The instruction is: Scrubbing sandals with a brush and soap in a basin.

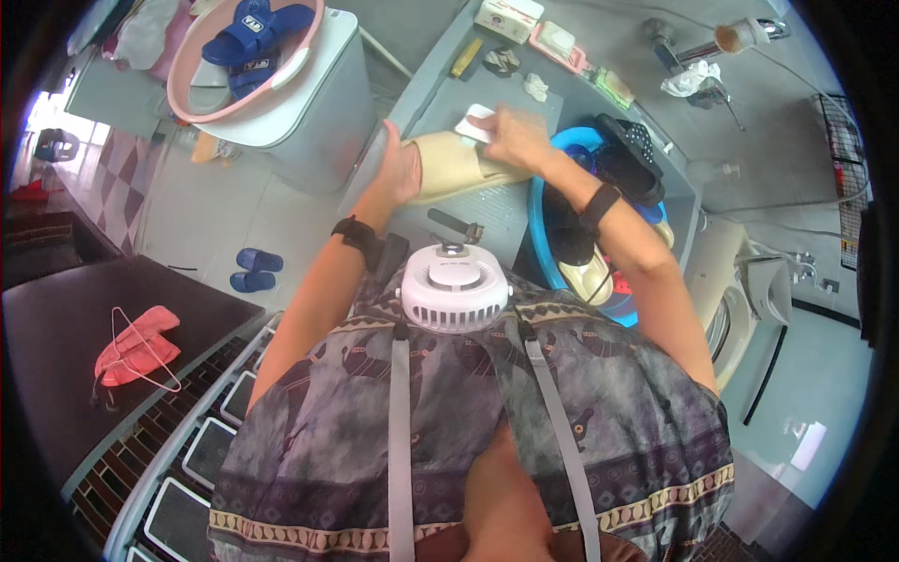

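A beige slipper (pixel 445 161) lies over the grey sink (pixel 506 220). My left hand (pixel 401 170) is closed around one end of it. Above the slipper's other end, my right hand (pixel 518 138) grips a small white block (pixel 476 123) with rounded corners; whether it is a brush or a bar of soap I cannot tell. Close to my right forearm stands a blue basin (pixel 537 229) holding several shoes and slippers, among them a black slipper (pixel 626 167) and a cream one (pixel 588 279). The right fingertips are partly hidden.
A pink basin (pixel 178 94) with blue slippers rests on a white-topped appliance (pixel 323 108) at the left. Beyond the sink are a pink soap dish (pixel 559 44), a yellow brush (pixel 466 58) and a tap (pixel 693 51). A white fan (pixel 454 290) hangs at my chest.
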The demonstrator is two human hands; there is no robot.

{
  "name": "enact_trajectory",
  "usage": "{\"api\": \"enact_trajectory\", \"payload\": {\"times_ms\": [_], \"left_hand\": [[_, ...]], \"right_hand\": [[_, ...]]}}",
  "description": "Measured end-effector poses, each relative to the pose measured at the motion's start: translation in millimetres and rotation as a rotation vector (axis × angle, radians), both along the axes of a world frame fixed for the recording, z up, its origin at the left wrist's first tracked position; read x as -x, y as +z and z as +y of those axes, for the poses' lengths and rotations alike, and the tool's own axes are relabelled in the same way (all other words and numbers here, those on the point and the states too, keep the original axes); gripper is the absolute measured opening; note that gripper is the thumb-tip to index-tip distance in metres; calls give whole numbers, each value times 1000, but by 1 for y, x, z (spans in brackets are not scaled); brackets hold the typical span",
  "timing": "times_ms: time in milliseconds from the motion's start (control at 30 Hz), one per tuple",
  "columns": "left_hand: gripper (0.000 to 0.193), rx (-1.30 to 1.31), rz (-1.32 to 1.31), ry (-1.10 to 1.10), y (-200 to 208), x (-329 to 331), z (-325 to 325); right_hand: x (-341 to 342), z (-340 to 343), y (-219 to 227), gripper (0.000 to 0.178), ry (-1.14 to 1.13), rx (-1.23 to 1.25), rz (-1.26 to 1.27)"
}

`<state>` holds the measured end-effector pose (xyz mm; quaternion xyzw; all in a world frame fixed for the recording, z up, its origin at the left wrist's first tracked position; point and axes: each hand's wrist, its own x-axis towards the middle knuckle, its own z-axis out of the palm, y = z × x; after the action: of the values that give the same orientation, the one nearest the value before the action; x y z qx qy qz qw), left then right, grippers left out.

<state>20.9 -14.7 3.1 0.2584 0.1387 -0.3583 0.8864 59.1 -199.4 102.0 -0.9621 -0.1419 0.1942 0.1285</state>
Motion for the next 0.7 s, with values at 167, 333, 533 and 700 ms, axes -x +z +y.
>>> {"api": "enact_trajectory", "payload": {"times_ms": [167,333,533,700], "left_hand": [[100,-48,57,-24,-9,-7,3],[56,-78,-78,-23,-25,0,-3],[40,-200,-126,-74,-9,9,-4],[49,-787,-814,-235,12,18,-2]], "right_hand": [[50,34,-16,45,462,-127,-200],[-15,-22,-38,50,-138,-46,10],[-28,-102,-54,56,-410,45,80],[-38,-91,-30,52,-636,-545,89]]}}
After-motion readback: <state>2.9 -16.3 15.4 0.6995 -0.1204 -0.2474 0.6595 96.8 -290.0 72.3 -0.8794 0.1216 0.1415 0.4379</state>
